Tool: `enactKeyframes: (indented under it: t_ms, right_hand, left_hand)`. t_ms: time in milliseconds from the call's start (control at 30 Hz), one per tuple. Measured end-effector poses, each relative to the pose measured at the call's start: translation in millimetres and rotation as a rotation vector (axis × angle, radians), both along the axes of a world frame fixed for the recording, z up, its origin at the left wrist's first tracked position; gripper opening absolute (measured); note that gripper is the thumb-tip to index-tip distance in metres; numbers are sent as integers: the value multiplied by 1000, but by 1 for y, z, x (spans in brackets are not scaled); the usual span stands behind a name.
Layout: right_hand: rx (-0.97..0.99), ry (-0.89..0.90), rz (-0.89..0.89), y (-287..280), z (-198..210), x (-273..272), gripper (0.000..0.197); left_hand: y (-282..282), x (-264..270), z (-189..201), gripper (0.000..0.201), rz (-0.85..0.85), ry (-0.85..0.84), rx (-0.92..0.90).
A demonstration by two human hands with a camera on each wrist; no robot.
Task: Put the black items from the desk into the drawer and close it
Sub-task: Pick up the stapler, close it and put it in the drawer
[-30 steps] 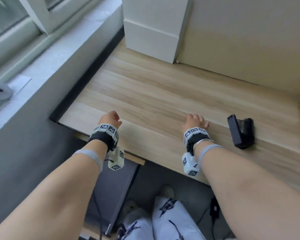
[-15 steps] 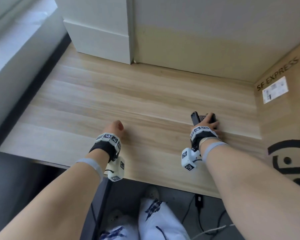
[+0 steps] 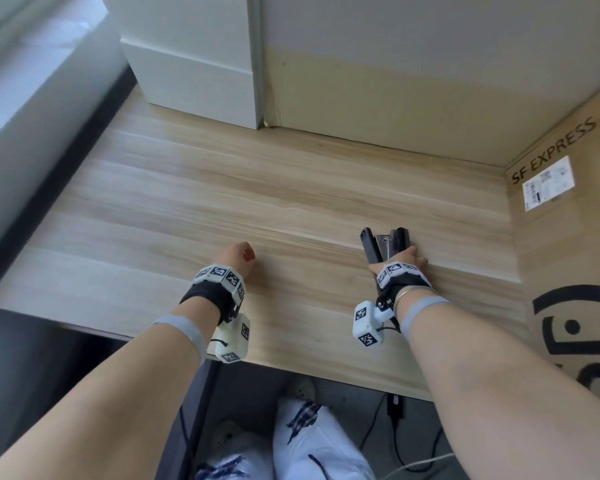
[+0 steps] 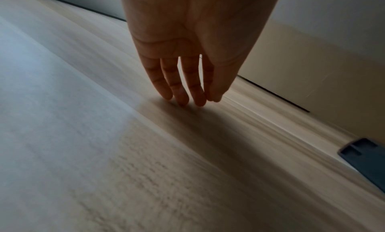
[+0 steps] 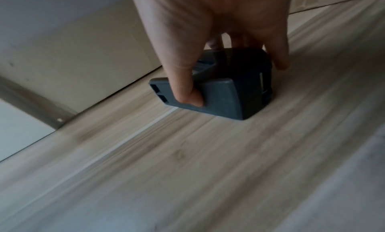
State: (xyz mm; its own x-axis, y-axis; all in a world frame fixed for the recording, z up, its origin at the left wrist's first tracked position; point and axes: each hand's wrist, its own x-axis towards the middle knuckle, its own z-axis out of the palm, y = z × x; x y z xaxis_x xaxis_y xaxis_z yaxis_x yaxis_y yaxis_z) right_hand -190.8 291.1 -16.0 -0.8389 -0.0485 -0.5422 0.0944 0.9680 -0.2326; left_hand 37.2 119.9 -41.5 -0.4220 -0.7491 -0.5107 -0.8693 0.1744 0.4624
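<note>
Black stapler, one, in right hand.

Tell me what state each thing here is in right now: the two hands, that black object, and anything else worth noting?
Right hand: thumb and fingers curled round the black stapler.
Black stapler: on the wooden desk, gripped, not yet lifted as far as I can tell.
Left hand: holds nothing, fingers straight, tips at the desk.
Wooden desk: bare wood around the hands.
Cardboard box: stands at the desk's right end.
Drawer: not in view.
</note>
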Motion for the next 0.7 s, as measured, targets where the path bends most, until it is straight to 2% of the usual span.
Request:
enactKeyframes:
  t_ms: [100, 200, 233, 300, 400, 700]
  right_hand:
    - [-69, 37, 67, -5, 1, 14, 79]
    - [-134, 64, 95, -9, 1, 21, 79]
    - [-170, 62, 97, -9, 2, 22, 82]
    - [-231, 23, 113, -10, 4, 20, 100]
    - [-245, -52, 189, -10, 6, 24, 122]
    - [-229, -30, 299, -3, 13, 34, 121]
  left_hand:
    - [2, 2, 1, 25, -3, 17, -7]
    - [1, 6, 1, 25, -7, 23, -4]
    - [1, 8, 0, 25, -8, 24, -1]
    - [1, 10, 0, 25, -13, 23, 8]
    - [3, 11, 0, 25, -29, 25, 20]
    - [8, 6, 4, 25, -71, 35, 71]
